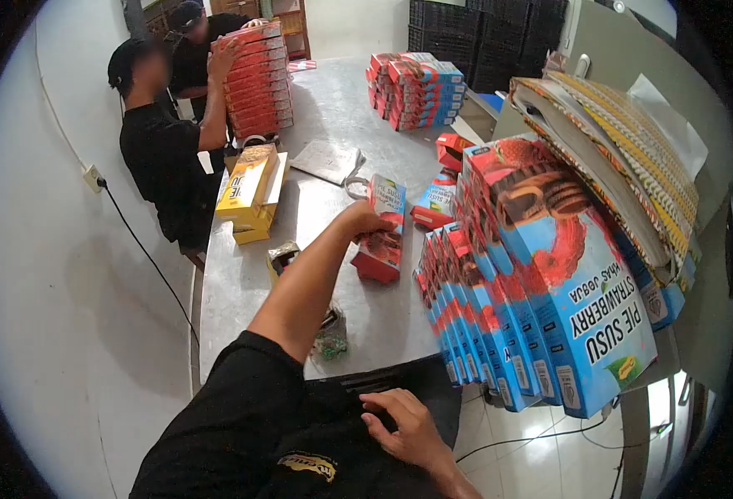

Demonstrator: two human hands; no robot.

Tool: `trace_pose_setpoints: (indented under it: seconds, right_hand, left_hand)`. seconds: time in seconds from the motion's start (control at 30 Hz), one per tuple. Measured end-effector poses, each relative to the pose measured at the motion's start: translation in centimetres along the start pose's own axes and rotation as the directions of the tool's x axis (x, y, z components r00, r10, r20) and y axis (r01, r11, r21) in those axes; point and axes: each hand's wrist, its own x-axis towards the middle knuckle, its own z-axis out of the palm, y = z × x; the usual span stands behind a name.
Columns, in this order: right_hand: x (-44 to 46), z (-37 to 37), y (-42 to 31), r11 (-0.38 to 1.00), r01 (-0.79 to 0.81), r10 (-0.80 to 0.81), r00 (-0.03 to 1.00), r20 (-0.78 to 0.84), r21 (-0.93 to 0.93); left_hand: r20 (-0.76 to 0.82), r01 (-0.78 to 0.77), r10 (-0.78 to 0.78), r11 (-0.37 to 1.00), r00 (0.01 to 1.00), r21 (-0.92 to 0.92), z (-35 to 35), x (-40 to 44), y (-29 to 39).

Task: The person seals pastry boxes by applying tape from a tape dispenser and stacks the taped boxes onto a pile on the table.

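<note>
I am watching the left hand (366,219) gripping a carton (380,248), the right hand (405,426) hovering half-open, empty. Positioning is apparently proceeding; the next move is likely requiring steady grip.

One head-worn camera looks forward and down, near the hands (365,219), across the table (329,108).

A food-packing workroom is indicated: printed "PIE SUSU STRAWBERRY" cartons (607,299) are ranked along a metal-topped table (329,100), and black plastic crates (441,46) are stacked by the wall.
</note>
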Motion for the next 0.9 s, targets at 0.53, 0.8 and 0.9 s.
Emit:
trace_pose_setpoints:
  seconds: [0.53, 0.8, 0.9]
  right_hand:
    - [1.4, 1.3, 1.0, 0.995, -0.101, 0.101, 0.989, 0.109, -0.001]
    - [1.9, 0.9, 1.2, 0.996, -0.089, 0.089, 0.984, 0.155, -0.006]
    - [1.9, 0.6, 1.2, 0.995, -0.103, 0.102, 0.974, 0.202, -0.005]
  left_hand:
    - [0.007, 0.295, -0.301, 0.940, 0.954, 0.172, -0.3, -1.9, -1.1]
    - [0.040, 0.205, -0.204, 0.979, 0.978, -0.014, 1.0, -3.7, 2.3]
    - [0.135, 0.218, -0.187, 0.938, 0.973, -0.269, 0.5, -2.6, 1.4]
